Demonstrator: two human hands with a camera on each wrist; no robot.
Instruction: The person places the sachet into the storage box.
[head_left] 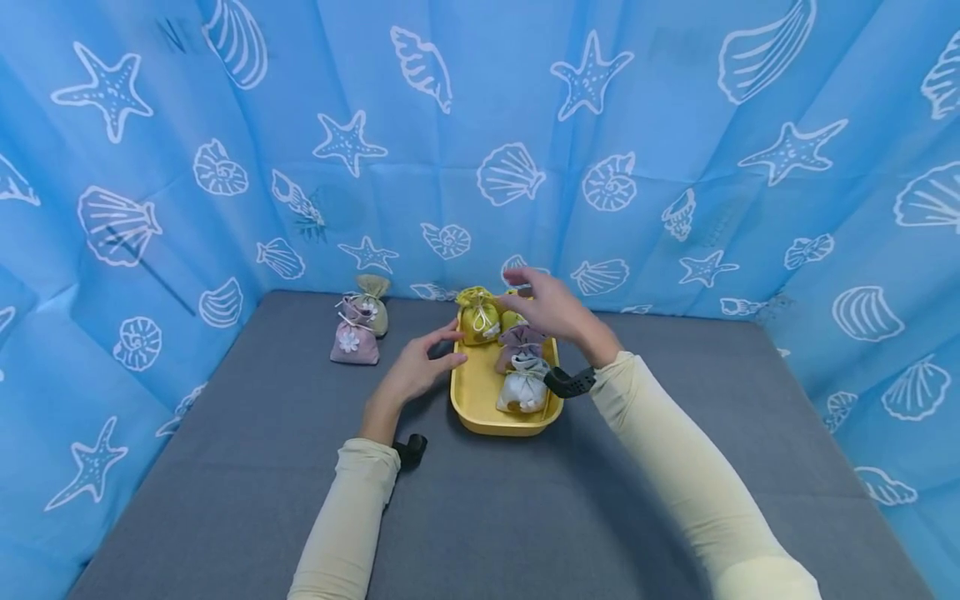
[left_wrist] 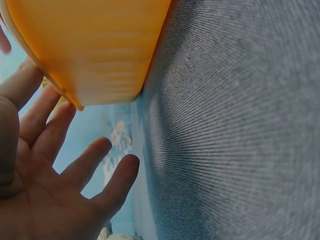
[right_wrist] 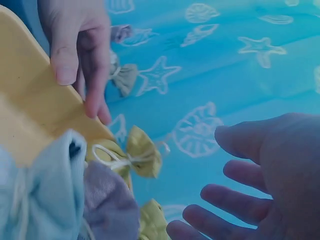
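Note:
A yellow plastic tray (head_left: 474, 402) holds several small drawstring pouches. Inside it are a yellow pouch (head_left: 474, 323) at the far left, a purple pouch (head_left: 516, 343) and a pale grey pouch (head_left: 525, 388) along the right side. Another yellow-green pouch (right_wrist: 152, 221) is partly hidden behind the purple one. My left hand (head_left: 416, 368) is at the tray's left rim, fingers loosely spread, thumb over the edge. Above the tray's far right part, my right hand (head_left: 553, 308) hovers with fingers apart, nothing held in it.
Left of the tray, a pink pouch (head_left: 356, 343) with a white flower stands on the grey table (head_left: 480, 517), beside an olive-green pouch (head_left: 377, 307) and another purplish one. A blue curtain (head_left: 480, 125) with shell prints hangs behind and at both sides.

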